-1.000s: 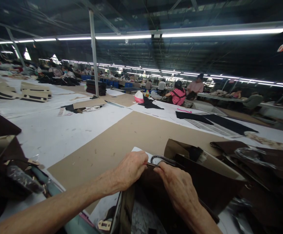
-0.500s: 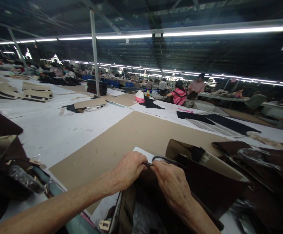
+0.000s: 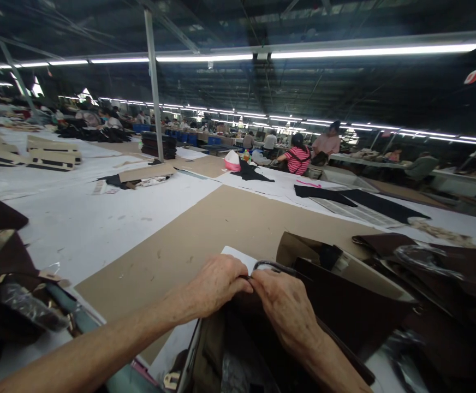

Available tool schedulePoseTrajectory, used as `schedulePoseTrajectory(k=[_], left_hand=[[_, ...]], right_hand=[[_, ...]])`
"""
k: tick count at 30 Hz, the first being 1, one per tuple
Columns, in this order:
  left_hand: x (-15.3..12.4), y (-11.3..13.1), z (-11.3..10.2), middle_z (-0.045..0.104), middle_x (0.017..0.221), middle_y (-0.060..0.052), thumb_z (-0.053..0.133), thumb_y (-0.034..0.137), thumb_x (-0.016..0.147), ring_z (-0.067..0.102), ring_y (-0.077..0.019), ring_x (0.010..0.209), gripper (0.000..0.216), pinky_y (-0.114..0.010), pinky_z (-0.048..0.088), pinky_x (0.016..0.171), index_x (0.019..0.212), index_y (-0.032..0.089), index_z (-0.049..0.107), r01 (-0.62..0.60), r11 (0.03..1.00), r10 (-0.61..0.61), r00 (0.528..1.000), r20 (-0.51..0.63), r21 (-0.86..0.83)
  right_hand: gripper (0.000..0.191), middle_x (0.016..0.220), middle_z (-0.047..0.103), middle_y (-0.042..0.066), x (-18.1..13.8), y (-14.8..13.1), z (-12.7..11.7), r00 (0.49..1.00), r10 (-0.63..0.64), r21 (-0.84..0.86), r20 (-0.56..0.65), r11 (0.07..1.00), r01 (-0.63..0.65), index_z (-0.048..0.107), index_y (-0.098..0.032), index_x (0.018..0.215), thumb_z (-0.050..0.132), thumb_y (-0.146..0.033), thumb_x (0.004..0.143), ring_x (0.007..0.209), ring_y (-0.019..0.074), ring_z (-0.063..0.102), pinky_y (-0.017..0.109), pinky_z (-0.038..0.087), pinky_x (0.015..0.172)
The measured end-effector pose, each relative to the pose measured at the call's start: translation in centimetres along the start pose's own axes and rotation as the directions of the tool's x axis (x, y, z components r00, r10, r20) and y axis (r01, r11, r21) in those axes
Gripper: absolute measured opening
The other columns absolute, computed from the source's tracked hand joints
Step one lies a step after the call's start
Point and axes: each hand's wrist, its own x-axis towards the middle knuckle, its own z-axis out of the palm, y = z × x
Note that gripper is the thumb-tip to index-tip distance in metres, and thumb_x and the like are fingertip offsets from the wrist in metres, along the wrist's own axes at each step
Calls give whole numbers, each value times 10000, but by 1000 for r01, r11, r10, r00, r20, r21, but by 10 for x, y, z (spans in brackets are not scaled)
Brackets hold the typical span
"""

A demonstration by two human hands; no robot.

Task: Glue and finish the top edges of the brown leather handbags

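My left hand (image 3: 220, 285) is closed in a pinch on the top edge of a dark brown bag (image 3: 248, 333) in front of me. Against it, fingertips nearly touching, my right hand (image 3: 286, 301) pinches the same edge. A dark curved loop (image 3: 277, 267) rises just behind the right fingers; whether it is a handle or part of a tool I cannot tell. Clear plastic film (image 3: 238, 363) lies on the bag's near side. A pale card or sheet (image 3: 233, 252) shows beyond the fingers. What lies between the fingertips is mostly hidden.
More dark brown bags (image 3: 352, 311) lie close on the right, one with its tan lining showing. Others (image 3: 4, 273) stand at left with plastic and metal fittings. Tan board (image 3: 205, 229) and white sheeting (image 3: 111, 213) cover the long table. Several people work farther back.
The fingertips of both hands have come closer together on the bag's edge. The whole view has shifted slightly, with things moving a little to the left.
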Motion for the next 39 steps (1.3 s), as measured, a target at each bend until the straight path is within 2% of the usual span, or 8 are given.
schedulePoseTrajectory(k=[5,7,10,13,26,31,35,39], left_hand=[[5,5,-5,635,646,12,559,341,824,572,-155,643,187,-227,277,512,704,221,639,-53,993,49,998,41,108],[6,6,-7,621,626,13,559,327,821,561,-150,628,199,-229,265,501,674,212,626,-50,991,44,998,45,125],[6,3,-6,596,589,11,540,323,827,544,-146,600,234,-233,262,500,638,197,593,-28,989,25,999,27,146],[6,1,-2,578,571,15,536,335,827,541,-147,593,260,-240,256,501,611,192,559,-39,988,39,999,3,150],[7,8,-7,660,725,-16,509,299,840,603,-191,701,182,-249,330,548,725,204,615,-87,977,72,994,82,194],[10,15,-10,645,688,-29,492,278,843,598,-186,681,197,-241,363,573,732,204,637,-12,977,-9,995,98,214],[11,15,-9,640,673,-30,496,306,842,599,-196,677,209,-244,337,549,715,211,632,7,973,-27,996,82,233],[11,15,-11,635,645,-20,503,312,837,598,-196,657,214,-251,283,513,687,213,620,-3,973,-15,997,78,232]], right_hand=[[235,725,620,-13,-6,2,-2,999,32,21,-3,999,-32,541,-224,739,378,-238,907,675,150,579,260,305,590],[107,801,646,-24,-15,5,-5,993,114,27,10,993,-115,546,-240,853,445,-215,879,725,160,602,255,315,596],[166,834,661,-24,-37,13,-12,954,292,-6,63,956,-293,513,-263,1002,482,-195,854,767,196,620,269,315,593],[126,744,643,-39,-57,18,-15,919,381,-14,98,924,-382,525,-277,918,405,-250,896,733,199,621,274,307,576],[210,671,645,-11,-26,-3,-9,968,248,-198,-38,948,-250,537,-225,745,409,-254,909,610,194,618,288,198,492],[211,679,652,1,-19,-1,-12,965,261,-235,-6,938,-255,552,-239,766,411,-301,910,626,191,619,294,189,487],[230,624,631,-6,-37,11,-20,933,354,-236,59,913,-331,545,-248,744,401,-319,909,588,186,607,274,219,489],[306,599,593,-31,-77,27,-25,859,491,-85,141,871,-484,510,-251,715,323,-372,925,572,147,568,248,295,532]])
